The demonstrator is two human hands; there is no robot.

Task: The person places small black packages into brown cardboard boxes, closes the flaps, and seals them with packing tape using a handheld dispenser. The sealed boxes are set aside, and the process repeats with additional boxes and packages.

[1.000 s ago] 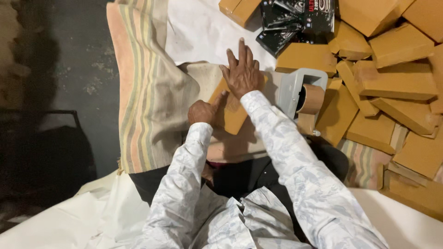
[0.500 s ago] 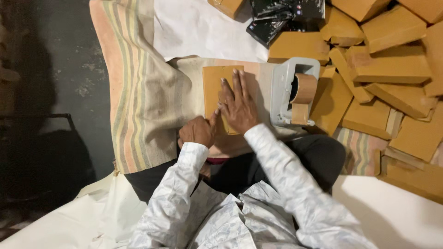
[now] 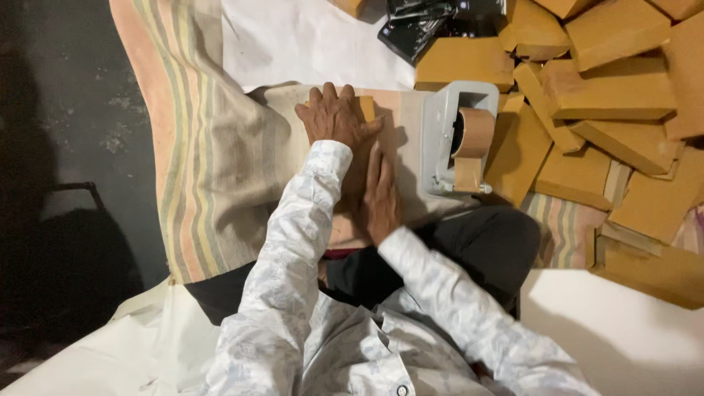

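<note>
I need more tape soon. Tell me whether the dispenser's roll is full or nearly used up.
Partly used: the brown tape roll in the grey dispenser keeps a visible band of tape around its core; how thick it is cannot be told.

One head camera looks steeply down, close over the lap and the striped cloth (image 3: pixel 213 169) ahead.

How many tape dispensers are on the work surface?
1. A grey tape dispenser holding a brown roll sits just right of the person's hands, beside the pile of brown boxes. Others could be hidden under the pile.
</note>
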